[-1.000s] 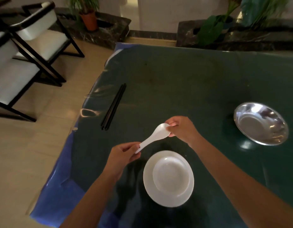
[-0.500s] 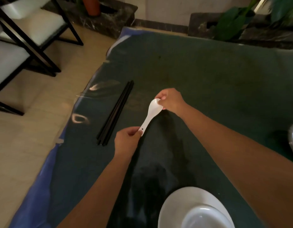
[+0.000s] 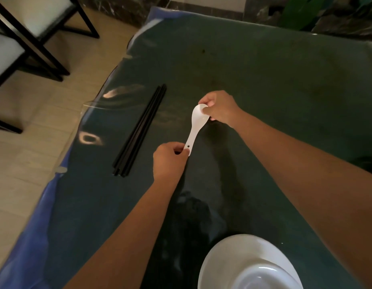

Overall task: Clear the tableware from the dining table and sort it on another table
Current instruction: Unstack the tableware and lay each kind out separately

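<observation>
two bare forearms, left hand [image 3: 168, 161] and right hand [image 3: 221, 108], no sleeves showing.

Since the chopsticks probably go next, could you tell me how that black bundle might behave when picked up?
The black chopsticks look thin, straight and stiff, so probably light. They lie loose, side by side on the glossy table cover, so may slide or scatter. Their near ends look uneven, so squaring them first could help.

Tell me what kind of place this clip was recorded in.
Probably a restaurant or home dining room: a table under a dark green cloth with a clear cover, black chopsticks and a white plate on it, cushioned chairs on the tiled floor beside it.
</observation>
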Available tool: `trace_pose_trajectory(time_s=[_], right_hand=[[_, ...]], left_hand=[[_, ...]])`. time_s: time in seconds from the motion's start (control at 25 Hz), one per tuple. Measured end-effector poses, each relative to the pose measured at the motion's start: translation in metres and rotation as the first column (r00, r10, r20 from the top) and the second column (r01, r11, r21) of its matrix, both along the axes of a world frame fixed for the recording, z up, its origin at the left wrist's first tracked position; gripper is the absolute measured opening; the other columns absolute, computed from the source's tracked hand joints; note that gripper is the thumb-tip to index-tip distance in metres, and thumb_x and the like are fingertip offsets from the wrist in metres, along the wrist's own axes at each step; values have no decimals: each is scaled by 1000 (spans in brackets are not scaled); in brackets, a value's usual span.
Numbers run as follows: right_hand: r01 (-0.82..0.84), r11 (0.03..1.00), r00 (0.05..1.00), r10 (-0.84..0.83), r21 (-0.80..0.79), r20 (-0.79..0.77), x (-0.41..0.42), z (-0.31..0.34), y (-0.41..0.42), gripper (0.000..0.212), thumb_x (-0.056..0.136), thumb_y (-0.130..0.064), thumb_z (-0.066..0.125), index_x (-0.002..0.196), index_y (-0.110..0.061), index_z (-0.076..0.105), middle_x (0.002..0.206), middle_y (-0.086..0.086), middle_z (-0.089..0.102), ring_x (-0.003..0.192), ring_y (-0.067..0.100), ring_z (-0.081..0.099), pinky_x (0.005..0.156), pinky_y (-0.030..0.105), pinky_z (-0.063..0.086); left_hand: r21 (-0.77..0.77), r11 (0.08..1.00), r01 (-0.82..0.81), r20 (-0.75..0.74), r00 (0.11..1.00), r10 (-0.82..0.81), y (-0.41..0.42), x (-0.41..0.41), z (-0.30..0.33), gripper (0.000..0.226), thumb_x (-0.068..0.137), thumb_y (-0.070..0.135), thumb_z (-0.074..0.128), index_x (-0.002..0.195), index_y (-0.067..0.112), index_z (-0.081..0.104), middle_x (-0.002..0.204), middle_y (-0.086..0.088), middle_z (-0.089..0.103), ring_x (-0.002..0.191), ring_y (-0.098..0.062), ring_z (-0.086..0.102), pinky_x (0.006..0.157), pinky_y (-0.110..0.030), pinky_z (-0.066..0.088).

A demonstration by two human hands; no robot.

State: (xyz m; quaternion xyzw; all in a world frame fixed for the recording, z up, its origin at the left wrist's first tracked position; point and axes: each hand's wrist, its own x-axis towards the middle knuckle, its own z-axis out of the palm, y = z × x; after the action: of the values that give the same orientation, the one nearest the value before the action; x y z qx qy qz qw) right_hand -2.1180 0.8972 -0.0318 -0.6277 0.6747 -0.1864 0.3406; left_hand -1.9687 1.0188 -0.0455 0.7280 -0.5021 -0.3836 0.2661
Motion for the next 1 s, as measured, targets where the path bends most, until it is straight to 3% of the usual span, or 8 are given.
trace_pose_trajectory(time_s=[0.2, 0.36, 0.44, 0.56, 0.64, 0.76, 0.84, 1.0], right_hand=[[10, 999, 1000, -11, 34, 22, -18, 8, 18, 35, 82, -13, 64, 116, -16, 58, 111, 7, 66, 93, 22, 64, 82, 33, 55], [-80, 996, 994, 76, -47, -83, -36, 28, 77, 30, 85, -19, 62, 115, -18, 60, 113, 5, 65, 91, 15, 59, 81, 22, 43], [-177, 980, 977, 163, -94, -137, -44, 44, 129, 28, 87, -19, 59, 115, -17, 61, 112, 5, 65, 89, 16, 60, 81, 26, 47], [-205, 953, 977, 186, -224, -105, -59, 59, 224, 28, 85, -18, 61, 112, -18, 63, 105, 3, 64, 85, 18, 62, 78, 35, 52], [-79, 976, 997, 77, -201, -22, -68, 62, 289, 32, 83, -19, 64, 114, -22, 62, 103, -5, 60, 85, 15, 61, 78, 34, 53], [60, 998, 997, -59, -34, 46, -74, 59, 366, 41, 85, -24, 62, 124, -29, 54, 117, -8, 57, 102, 12, 56, 89, 32, 49], [97, 995, 993, -98, 23, 60, -74, 53, 397, 47, 87, -25, 59, 131, -31, 46, 128, -6, 53, 112, 13, 51, 93, 30, 45], [113, 991, 993, -115, 75, 22, -67, 45, 419, 58, 91, -19, 49, 143, -32, 27, 139, -2, 45, 121, 16, 45, 97, 26, 39]], left_hand=[[-2, 1000, 21, 35, 999, -21, 8, -2, 9, 26, 85, 19, 62, 110, 12, 65, 102, -2, 69, 77, -12, 61, 73, -23, 48], [-120, 985, 127, 103, 988, -115, 42, -5, 28, 30, 86, 20, 60, 116, 17, 60, 105, -1, 64, 82, -11, 59, 65, -9, 40], [-269, 921, 282, 136, 958, -254, 74, -5, 46, 32, 87, 17, 58, 118, 13, 59, 105, -4, 64, 90, -12, 59, 80, -14, 45], [-385, 748, 540, 286, 841, -460, 137, -2, 65, 39, 87, 28, 52, 123, 12, 56, 113, -6, 63, 104, -12, 54, 91, -17, 37], [-306, 751, 584, 299, 808, -507, 180, 0, 67, 48, 84, 40, 48, 128, 19, 51, 120, -2, 58, 110, -9, 50, 92, -17, 37], [-125, 823, 554, 230, 823, -519, 232, -1, 60, 58, 80, 51, 45, 134, 30, 41, 130, 7, 49, 115, -8, 47, 92, -27, 43], [-51, 801, 596, 212, 790, -575, 256, -4, 51, 60, 84, 46, 50, 139, 35, 30, 139, 8, 40, 120, -10, 44, 96, -30, 43], [-37, 753, 657, 228, 739, -633, 275, -7, 42, 63, 89, 37, 53, 142, 36, 20, 153, 5, 23, 132, -15, 35, 102, -22, 29]])
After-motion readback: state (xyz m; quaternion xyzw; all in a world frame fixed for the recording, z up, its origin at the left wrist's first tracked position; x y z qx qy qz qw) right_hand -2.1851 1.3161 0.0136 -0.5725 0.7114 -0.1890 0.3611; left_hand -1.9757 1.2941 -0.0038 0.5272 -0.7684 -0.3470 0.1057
